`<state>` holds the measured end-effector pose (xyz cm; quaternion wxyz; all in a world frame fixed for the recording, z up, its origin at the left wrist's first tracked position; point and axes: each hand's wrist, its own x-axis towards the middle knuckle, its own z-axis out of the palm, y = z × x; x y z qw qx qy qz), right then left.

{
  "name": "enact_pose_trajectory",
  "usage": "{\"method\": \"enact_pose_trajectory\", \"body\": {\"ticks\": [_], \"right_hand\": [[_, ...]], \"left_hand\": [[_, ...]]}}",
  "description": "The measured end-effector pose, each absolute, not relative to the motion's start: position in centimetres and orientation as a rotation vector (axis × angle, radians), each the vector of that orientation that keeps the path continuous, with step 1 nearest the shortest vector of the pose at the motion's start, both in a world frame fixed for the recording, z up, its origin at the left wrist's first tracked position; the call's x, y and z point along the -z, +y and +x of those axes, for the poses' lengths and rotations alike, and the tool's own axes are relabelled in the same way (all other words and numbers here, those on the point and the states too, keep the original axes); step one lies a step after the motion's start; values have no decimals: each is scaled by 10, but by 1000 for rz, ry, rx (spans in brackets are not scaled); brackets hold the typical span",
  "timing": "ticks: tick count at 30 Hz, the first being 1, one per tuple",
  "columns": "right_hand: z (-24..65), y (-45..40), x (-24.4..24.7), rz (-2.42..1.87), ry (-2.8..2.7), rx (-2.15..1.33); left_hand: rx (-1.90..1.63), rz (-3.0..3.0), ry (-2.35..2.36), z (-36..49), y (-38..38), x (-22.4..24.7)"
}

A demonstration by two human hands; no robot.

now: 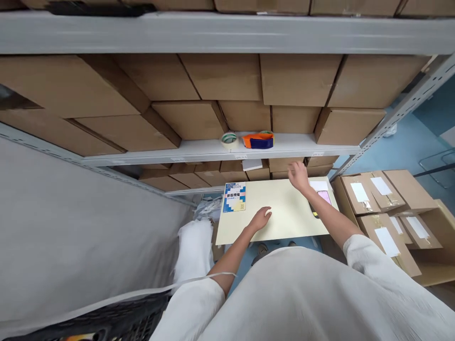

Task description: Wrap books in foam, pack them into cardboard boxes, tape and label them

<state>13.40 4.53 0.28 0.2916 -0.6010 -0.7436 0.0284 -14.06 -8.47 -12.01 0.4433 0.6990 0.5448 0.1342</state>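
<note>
My left hand (pixel 260 219) is over the middle of a cream-coloured board (pixel 280 208), near its front edge, with fingers loosely bent and apart and nothing in them. My right hand (pixel 297 175) is raised at the board's back edge, its fingers a little apart and holding nothing. A blue, white and yellow book (pixel 235 197) lies on the board's left side. On the right side, partly behind my right forearm, are a phone with a pink screen (pixel 324 196) and a white paper (pixel 318 185).
A grey shelf (pixel 199 150) full of cardboard boxes (pixel 296 78) stands in front, bearing a tape roll (pixel 229 139) and an orange and blue item (pixel 259 140). Labelled boxes (pixel 382 232) are at the right. White packing material (pixel 195 246) is left of the board.
</note>
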Motion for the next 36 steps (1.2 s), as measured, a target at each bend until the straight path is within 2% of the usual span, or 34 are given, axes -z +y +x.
{"method": "enact_pose_trajectory", "body": {"ticks": [6,12,19,28,32,36], "right_hand": [[66,127,-92,-1536,-2243,77],[30,166,-119,-1717,-2373,139],[24,150,-119,-1761,-2403,243],[63,65,-113,-1697,-2206,330],[93,10,-86,-1713,-2105,268],[118,-46,-28,-1829,-2071,127]], "left_hand": [[-444,1695,1379,-191,-82,117],[-491,1655,1394,-232,-83,121],[-468,1666,1349,-254,-76,126],[-422,1779,1169,-228,-70,130],[-376,1800,1144,-206,-76,132],[-357,1797,1138,-183,-86,134]]}}
